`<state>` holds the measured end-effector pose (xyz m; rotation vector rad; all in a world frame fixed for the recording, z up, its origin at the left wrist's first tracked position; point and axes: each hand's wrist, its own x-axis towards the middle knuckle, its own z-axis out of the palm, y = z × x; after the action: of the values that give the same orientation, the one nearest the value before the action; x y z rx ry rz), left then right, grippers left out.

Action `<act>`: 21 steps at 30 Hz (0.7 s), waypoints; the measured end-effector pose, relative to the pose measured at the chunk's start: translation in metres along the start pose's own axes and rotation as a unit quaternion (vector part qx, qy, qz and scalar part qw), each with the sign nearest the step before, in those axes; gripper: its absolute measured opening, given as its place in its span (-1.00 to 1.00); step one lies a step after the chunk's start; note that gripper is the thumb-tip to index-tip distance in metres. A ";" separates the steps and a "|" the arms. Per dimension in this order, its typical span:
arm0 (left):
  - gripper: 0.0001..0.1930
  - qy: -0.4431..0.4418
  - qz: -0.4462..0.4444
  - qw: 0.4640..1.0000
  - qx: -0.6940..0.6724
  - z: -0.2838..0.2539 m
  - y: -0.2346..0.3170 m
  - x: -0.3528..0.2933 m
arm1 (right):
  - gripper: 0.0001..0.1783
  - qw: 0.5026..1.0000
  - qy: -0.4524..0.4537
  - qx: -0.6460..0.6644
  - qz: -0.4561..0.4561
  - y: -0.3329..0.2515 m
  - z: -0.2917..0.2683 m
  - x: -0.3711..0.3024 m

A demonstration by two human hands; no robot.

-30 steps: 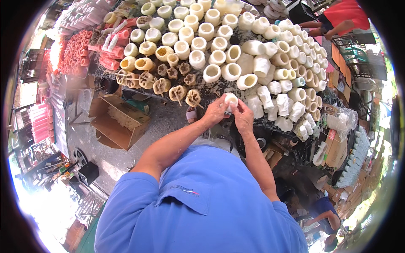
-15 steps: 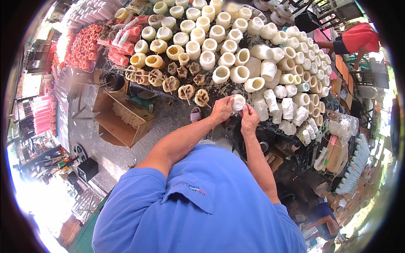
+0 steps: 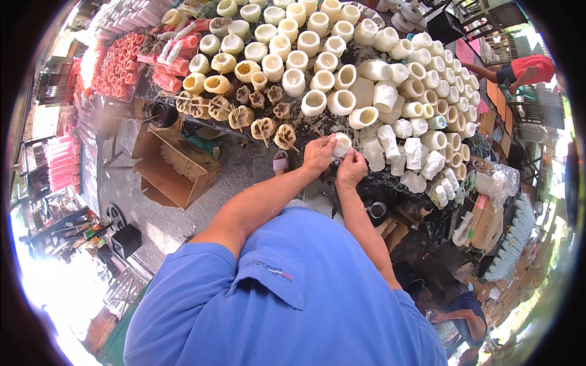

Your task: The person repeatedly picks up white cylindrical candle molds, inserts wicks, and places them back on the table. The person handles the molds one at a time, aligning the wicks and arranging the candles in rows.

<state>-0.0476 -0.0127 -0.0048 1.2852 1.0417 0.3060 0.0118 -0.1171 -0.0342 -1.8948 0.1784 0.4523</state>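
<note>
Between my two hands, at the near edge of the table, is a small white round wax-like cup (image 3: 342, 144). My left hand (image 3: 320, 154) grips its left side with thumb and fingers. At its lower right, the fingertips of my right hand (image 3: 351, 168) pinch the rim. Just beyond lie white hollow cups, one of them a cream cup (image 3: 364, 116) tipped toward me. To the right are white lumpy moulded pieces (image 3: 413, 154). Brown flower-shaped pieces with sticks (image 3: 263, 129) line the edge on the left.
Rows of cream cups (image 3: 308, 43) crowd the dark table. Pink tube-like pieces (image 3: 125, 64) are stacked at far left. An open cardboard box (image 3: 174, 174) stands on the floor at left. A person in red (image 3: 530, 70) is at far right, another person (image 3: 467, 314) at lower right.
My hands and the white cup have shifted slightly left and up in the view, and the whole scene has shifted a little with the head. The grip looks much the same.
</note>
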 end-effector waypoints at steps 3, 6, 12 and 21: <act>-0.63 0.060 -0.094 0.994 0.012 0.007 0.009 -0.002 | -0.64 1.000 0.025 0.003 -0.008 -0.003 0.008 0.000; -0.66 0.086 -0.087 0.987 0.104 0.008 0.018 -0.004 | -0.68 0.990 0.048 -0.125 -0.050 -0.010 0.008 0.004; -0.68 0.127 -0.116 0.970 0.170 0.003 0.012 0.018 | -0.73 0.980 0.089 -0.174 0.034 0.005 0.016 0.020; -0.57 -0.018 -0.035 0.869 0.493 -0.003 -0.024 0.082 | -0.61 0.969 0.082 -0.188 0.133 0.048 0.025 0.043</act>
<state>-0.0144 0.0395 -0.0632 2.1379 1.2570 -0.3782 0.0297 -0.1074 -0.1007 -2.2957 0.4910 0.5383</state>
